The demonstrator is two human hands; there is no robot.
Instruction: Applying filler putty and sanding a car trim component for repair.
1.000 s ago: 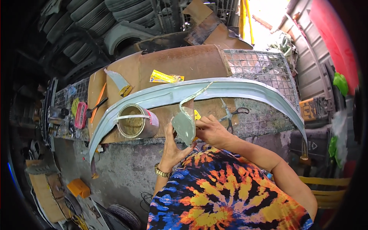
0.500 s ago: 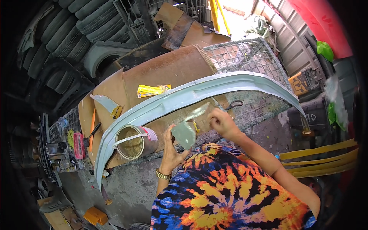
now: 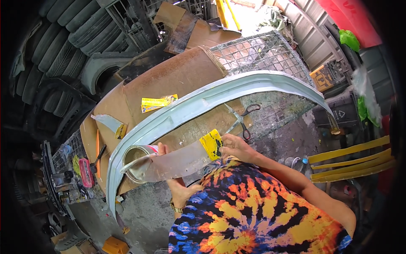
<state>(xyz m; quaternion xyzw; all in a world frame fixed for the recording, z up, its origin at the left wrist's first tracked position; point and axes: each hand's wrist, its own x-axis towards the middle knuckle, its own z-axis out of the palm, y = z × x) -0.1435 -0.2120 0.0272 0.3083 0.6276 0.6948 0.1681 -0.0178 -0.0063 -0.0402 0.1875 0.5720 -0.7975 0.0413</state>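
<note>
My right hand (image 3: 237, 148) is closed on the yellow handle of a putty spreader (image 3: 173, 164). Its wide, translucent grey blade reaches left, overlapping the rim of an open putty can (image 3: 146, 186). Behind the blade is my left hand (image 3: 182, 194), its fingertips showing above and its spread thumb below; the palm is hidden. Whether that hand touches the blade I cannot tell. The can, with a white strip across its mouth, stands inside the curve of a long, pale blue-grey car body trim (image 3: 203, 98). Opened scissors (image 3: 240, 120) lie beyond my right hand.
Brown cardboard (image 3: 165, 78) covers part of a wire-mesh table (image 3: 258, 48). On it lie yellow packets (image 3: 158, 103) and another spreader (image 3: 111, 125). A pink-red object (image 3: 86, 167) sits at the left. Stacked tyres (image 3: 89, 27) stand behind; yellow strips (image 3: 351, 163) jut in at right.
My right hand has come down and left and now grips the spreader's handle. The blade has swung left over the can. My left hand has moved lower, partly behind it. The view has shifted slightly.
</note>
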